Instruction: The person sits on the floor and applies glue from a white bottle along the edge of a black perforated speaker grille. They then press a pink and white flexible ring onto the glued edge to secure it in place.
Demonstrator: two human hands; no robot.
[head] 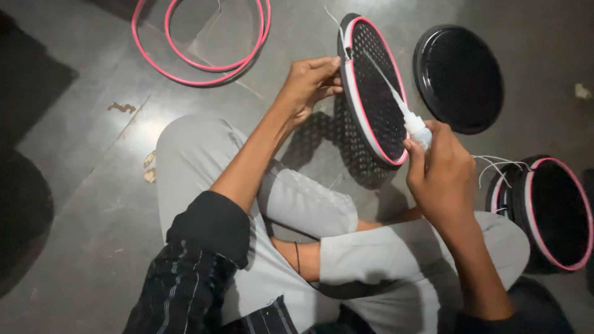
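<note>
While left hand (307,83) steadies grille (374,93), right hand (440,176) squeezing glue bottle (416,128)

Glossy, seemingly plastic perforated disc (377,93)

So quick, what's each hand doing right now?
Left hand: fingers closed on the rim of the round black mesh disc, holding it on edge.
Right hand: closed around a small white squeeze bottle, nozzle against the disc's pink edge.

No packages, labels, signs or screens anywhere in view
</note>
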